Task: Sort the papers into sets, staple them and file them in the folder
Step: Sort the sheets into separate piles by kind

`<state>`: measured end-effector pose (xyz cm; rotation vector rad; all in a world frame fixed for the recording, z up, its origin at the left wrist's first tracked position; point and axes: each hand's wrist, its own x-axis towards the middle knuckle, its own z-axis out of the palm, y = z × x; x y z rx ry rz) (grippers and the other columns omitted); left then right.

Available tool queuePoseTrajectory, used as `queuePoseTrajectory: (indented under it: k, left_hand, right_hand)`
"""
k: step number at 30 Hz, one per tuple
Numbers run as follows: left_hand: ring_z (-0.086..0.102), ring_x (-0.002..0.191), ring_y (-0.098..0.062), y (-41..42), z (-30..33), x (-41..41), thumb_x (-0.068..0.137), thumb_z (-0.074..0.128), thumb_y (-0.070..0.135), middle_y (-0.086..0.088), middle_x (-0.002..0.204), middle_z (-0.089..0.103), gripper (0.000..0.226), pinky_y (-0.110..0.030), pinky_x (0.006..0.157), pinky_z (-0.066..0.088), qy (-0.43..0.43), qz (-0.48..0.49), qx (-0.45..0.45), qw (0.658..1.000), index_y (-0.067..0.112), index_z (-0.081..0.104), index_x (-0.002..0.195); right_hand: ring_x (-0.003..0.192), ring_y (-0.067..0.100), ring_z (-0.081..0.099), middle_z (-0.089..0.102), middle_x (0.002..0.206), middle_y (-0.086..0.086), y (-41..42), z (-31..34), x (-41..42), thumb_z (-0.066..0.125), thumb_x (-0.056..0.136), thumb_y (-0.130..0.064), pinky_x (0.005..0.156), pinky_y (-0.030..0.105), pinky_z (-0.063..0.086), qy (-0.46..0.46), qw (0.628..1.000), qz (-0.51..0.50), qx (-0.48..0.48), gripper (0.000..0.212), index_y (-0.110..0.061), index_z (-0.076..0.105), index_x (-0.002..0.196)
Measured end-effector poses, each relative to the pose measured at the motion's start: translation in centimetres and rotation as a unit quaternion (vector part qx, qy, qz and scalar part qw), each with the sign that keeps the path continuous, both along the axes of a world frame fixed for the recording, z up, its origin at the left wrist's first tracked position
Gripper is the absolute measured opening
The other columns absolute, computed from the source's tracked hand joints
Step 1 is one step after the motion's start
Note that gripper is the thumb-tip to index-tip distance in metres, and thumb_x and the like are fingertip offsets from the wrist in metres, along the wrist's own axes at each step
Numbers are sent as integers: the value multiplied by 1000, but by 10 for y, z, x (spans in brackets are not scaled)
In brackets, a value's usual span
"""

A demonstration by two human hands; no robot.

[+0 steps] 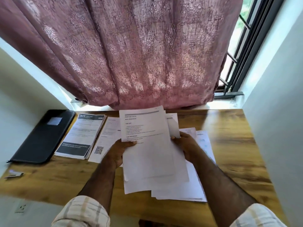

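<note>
Both hands up over the table (pixel 229 136), holding one loose sheaf of printed sheets (pixel 147 145).

Left hand (pixel 120 149): fingers curled under the sheaf's left edge, thumb on top of the front page near its text. Firm grip.
Right hand (pixel 185 145): curled round the right edge, thumb pressing on a sheet fanned out behind the front page. Fingers behind the paper are hidden.

Sheaf is fanned, not squared; the lower corners splay out over more loose sheets (pixel 201 177) lying on the table under the right forearm. Can't count pages in either.

Left of the hands, on the table:
- single page with a QR code (pixel 105 140), its right edge covered by the held sheaf and left hand
- just beside it, a stack topped by a form with dark header and footer bands (pixel 82 136); "3675" readable, other print too blurred
- black folder (pixel 42 136), closed, flat, at the far-left edge, with a pale label on its cover
- stapler (pixel 14 175) near the front-left corner, apart from everything, badly blurred

Text on the held front page is partly legible as headings only. Frame is motion-smeared, worst at the edges.
</note>
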<state>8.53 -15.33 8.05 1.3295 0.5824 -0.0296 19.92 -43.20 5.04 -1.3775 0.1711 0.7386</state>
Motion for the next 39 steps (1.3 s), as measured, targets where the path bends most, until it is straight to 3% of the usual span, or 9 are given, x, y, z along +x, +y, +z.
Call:
queuePoseTrajectory:
  k: [4,7,12,18,21,27,30,35,39]
  left_hand:
    - [69,117,-31,1,-18,-18,78,84,-3,-15,135,69,56,-54,110,50,28,-29,59,997,10,66,129]
    - [68,123,-38,8,-31,-27,76,94,19,-12,133,71,61,-64,110,48,55,-41,43,997,19,70,132]
    - [68,120,-44,3,-5,-13,69,92,10,-18,122,75,57,-54,102,55,3,-1,25,1000,8,73,123]
    - [71,115,-27,-4,67,33,84,80,0,-8,121,76,41,-43,87,62,-168,-7,54,984,14,71,122]
    - [71,114,-19,-13,75,48,92,71,-6,2,116,77,39,-36,88,62,-199,-16,94,975,15,64,124]
    - [66,125,-36,-31,1,41,87,86,18,-12,127,72,40,-61,97,58,-133,-5,111,985,24,69,123]
    - [68,123,-26,-41,-8,34,88,86,22,2,123,75,39,-53,92,62,-128,25,144,981,35,68,121]
    - [67,125,-25,-34,6,50,96,73,4,-7,131,70,48,-38,90,63,-207,51,144,966,9,55,140]
    - [66,126,-27,-34,-31,42,90,82,29,-3,127,72,47,-40,91,63,-112,26,157,981,25,61,132]
  right_hand:
    - [112,28,70,75,118,3,12,-5,-26,60,103,-53,104,53,54,42,999,-10,8,36,-26,68,125]
    - [124,21,63,70,130,-8,22,-6,-33,65,93,-68,113,51,46,-2,998,65,12,53,-32,64,132]
    - [110,31,74,79,114,7,35,10,-18,92,78,-23,100,59,57,-107,993,50,20,46,-12,76,120]
    - [96,25,77,81,104,7,47,86,23,86,83,-3,81,39,63,-260,961,-60,77,26,-12,78,106]
    - [99,24,76,80,107,5,44,102,33,84,86,-4,84,40,64,-319,943,-48,82,28,-19,78,109]
    - [96,6,74,79,100,-9,27,43,10,88,84,-16,86,42,65,-266,961,10,-68,29,-36,74,100]
    - [98,15,75,79,103,-5,25,29,1,90,83,-24,89,50,64,-250,962,-2,-110,27,-39,73,99]
    - [103,22,76,80,108,-1,38,43,10,89,83,-17,85,45,64,-270,962,-32,-17,36,-43,77,104]
    - [104,24,75,78,104,-2,42,7,4,88,85,-23,76,32,63,-213,968,-36,-125,25,-24,76,107]
